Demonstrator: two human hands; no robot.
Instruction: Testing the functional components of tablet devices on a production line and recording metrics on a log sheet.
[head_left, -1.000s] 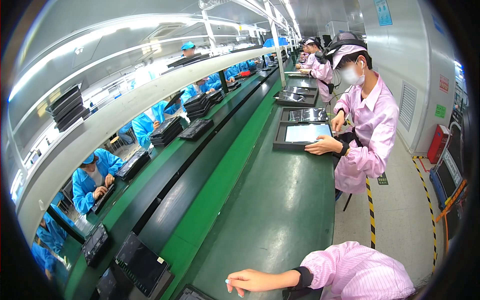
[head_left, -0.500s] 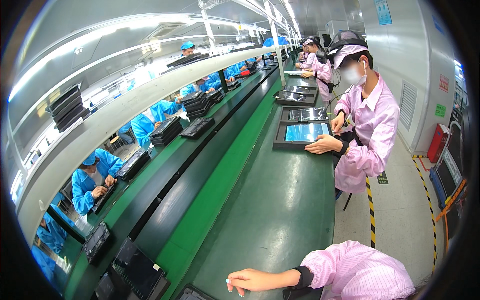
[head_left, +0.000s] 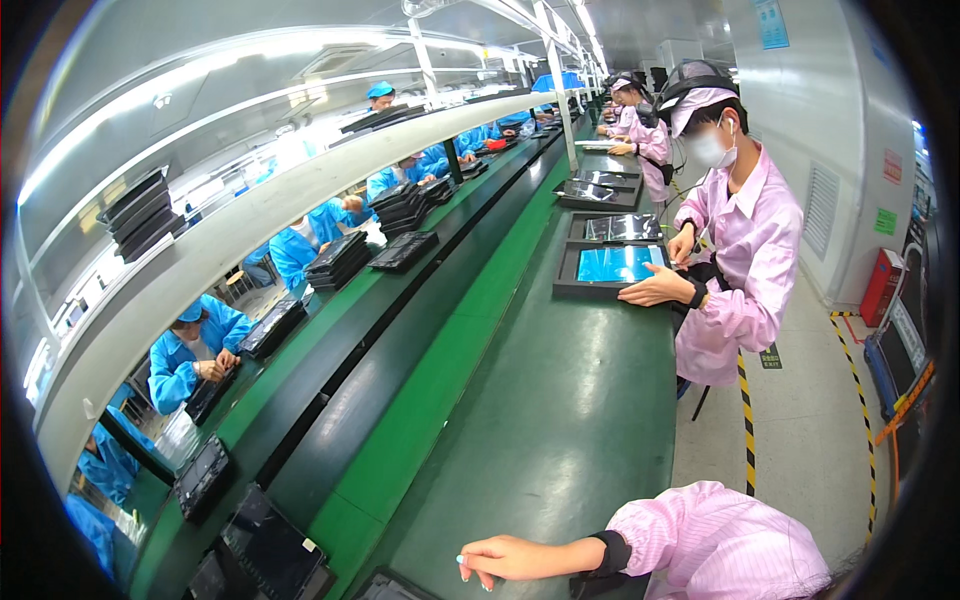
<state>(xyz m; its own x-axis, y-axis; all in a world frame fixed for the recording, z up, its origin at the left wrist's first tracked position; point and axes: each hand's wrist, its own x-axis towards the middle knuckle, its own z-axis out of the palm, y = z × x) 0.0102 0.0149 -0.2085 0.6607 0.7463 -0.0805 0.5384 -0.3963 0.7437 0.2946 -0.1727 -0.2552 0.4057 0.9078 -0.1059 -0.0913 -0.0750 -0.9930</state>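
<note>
My right hand [head_left: 505,558] reaches in from the lower right, in a pink striped sleeve [head_left: 715,540] with a black wrist band [head_left: 612,552]. It hovers over or rests on the green bench, fingers loosely bent and somewhat apart. Nothing shows in it. Light blue spots mark some fingertips. Nearest to it is a black tray-like piece [head_left: 392,584], mostly cut off by the lower edge. Further left, a dark glossy panel [head_left: 270,545] with a small pale label leans among other black parts. My left hand is out of view.
A co-worker in pink [head_left: 740,250] handles a black tray [head_left: 590,290] holding a lit blue screen [head_left: 615,265]. A green conveyor [head_left: 400,440] runs along the bench. Across it, people in blue work beside stacked black trays [head_left: 335,262]. A white shelf beam [head_left: 240,220] crosses above.
The whole view has shifted slightly, so things sit a little further right. My right hand keeps nearly the same pose.
</note>
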